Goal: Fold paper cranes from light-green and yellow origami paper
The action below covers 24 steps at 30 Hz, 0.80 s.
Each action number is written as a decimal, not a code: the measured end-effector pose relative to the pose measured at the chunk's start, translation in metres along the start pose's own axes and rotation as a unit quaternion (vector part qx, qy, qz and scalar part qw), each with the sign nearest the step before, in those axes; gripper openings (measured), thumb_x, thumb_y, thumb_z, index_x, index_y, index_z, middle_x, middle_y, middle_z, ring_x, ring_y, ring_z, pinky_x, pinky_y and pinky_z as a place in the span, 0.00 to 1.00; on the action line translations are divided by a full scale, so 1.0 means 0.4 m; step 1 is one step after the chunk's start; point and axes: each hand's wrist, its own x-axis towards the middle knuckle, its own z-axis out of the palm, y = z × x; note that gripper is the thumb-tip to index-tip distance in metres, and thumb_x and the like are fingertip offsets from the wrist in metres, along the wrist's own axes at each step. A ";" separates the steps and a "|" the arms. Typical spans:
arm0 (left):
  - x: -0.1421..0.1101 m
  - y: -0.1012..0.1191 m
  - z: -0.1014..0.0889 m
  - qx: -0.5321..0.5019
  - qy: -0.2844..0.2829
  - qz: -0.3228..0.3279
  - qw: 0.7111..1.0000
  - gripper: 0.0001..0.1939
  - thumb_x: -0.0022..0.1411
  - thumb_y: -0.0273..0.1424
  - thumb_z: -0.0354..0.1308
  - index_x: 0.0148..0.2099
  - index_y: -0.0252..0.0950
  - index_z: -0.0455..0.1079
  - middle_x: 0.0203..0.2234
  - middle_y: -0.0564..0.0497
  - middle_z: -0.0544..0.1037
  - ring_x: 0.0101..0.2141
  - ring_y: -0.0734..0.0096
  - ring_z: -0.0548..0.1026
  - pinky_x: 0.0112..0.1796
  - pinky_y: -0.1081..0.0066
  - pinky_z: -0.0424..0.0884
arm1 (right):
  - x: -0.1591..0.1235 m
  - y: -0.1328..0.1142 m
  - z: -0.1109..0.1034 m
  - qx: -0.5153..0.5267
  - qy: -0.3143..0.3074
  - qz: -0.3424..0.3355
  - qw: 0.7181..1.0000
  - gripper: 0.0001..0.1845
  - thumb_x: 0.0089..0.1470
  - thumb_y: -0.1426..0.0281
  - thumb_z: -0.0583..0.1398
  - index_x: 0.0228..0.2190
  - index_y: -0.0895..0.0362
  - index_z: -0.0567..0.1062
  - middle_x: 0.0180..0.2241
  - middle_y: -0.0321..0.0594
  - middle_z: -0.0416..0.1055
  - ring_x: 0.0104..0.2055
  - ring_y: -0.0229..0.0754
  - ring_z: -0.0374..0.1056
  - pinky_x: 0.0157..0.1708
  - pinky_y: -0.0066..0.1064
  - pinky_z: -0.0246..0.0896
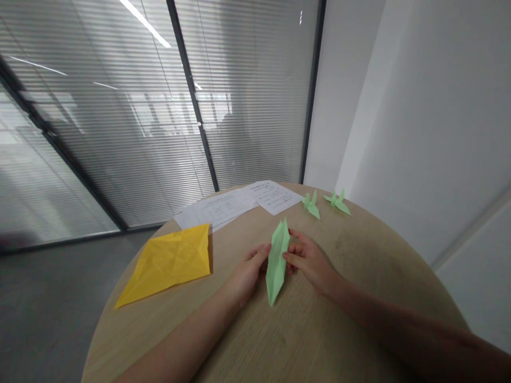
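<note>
Two hands are being used on one folded green paper [276,268], which is being held above the near-middle part of the counter [239,340], its narrow ends being pointed toward twelve and six o'clock. At its nine o'clock edge it is being pinched by the left hand [250,268], with the fingers drawn narrow and partly hidden behind the paper. At three o'clock it is being gripped by the right hand [309,260], the thumb being laid on the facing side. Whether the six o'clock tip is being rested on the wood cannot be told.

A folding step is apparently being worked on, since a long, creased strip is being handled from both sides. For a next fold, a steady hold at nine o'clock is seemingly being called for, with the edges being matched before any crease is pressed from three o'clock; the slim layers could otherwise be skewed.

Farther out, a creased yellow sheet [171,260] is being left flat at nine o'clock. Printed pages [279,198] are being spread from ten to twelve. Toward one o'clock, two green paper birds [312,206] are being kept near the counter's far edge.
</note>
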 end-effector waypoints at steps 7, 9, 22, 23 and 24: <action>0.003 -0.010 -0.001 0.055 0.004 0.007 0.998 0.28 0.59 0.55 0.66 0.44 0.34 0.79 0.31 0.47 0.81 0.31 0.67 0.75 0.34 0.70 0.67 | 0.005 0.007 0.002 0.003 -0.007 -0.005 1.000 0.45 0.50 0.61 0.68 0.65 0.52 0.60 0.23 0.27 0.67 0.23 0.40 0.66 0.24 0.31 0.60; 0.000 -0.007 0.001 0.082 -0.003 0.018 0.996 0.27 0.59 0.54 0.67 0.43 0.33 0.79 0.31 0.48 0.81 0.31 0.67 0.74 0.34 0.70 0.66 | 0.005 0.015 0.001 -0.004 -0.012 -0.008 1.000 0.46 0.50 0.61 0.68 0.66 0.52 0.60 0.23 0.27 0.67 0.23 0.40 0.66 0.24 0.31 0.60; -0.005 0.002 0.003 0.134 -0.007 0.039 0.990 0.20 0.64 0.47 0.61 0.38 0.33 0.79 0.25 0.51 0.77 0.27 0.69 0.71 0.31 0.71 0.66 | 0.004 0.015 -0.002 -0.039 -0.023 -0.013 0.999 0.39 0.53 0.59 0.68 0.63 0.52 0.65 0.22 0.27 0.67 0.23 0.39 0.66 0.24 0.29 0.59; -0.004 0.003 0.001 0.139 0.005 0.045 0.989 0.19 0.64 0.46 0.61 0.39 0.33 0.79 0.25 0.51 0.77 0.27 0.69 0.71 0.31 0.71 0.66 | 0.005 0.018 -0.003 -0.038 -0.033 -0.011 0.999 0.35 0.53 0.58 0.68 0.60 0.51 0.68 0.23 0.28 0.68 0.23 0.38 0.66 0.24 0.29 0.60; -0.003 0.004 -0.001 0.148 0.018 0.052 0.987 0.18 0.64 0.45 0.61 0.39 0.33 0.79 0.25 0.52 0.77 0.27 0.69 0.71 0.31 0.71 0.66 | 0.005 0.020 -0.002 -0.039 -0.045 -0.010 0.998 0.30 0.53 0.57 0.68 0.55 0.52 0.71 0.24 0.29 0.68 0.23 0.37 0.66 0.24 0.28 0.61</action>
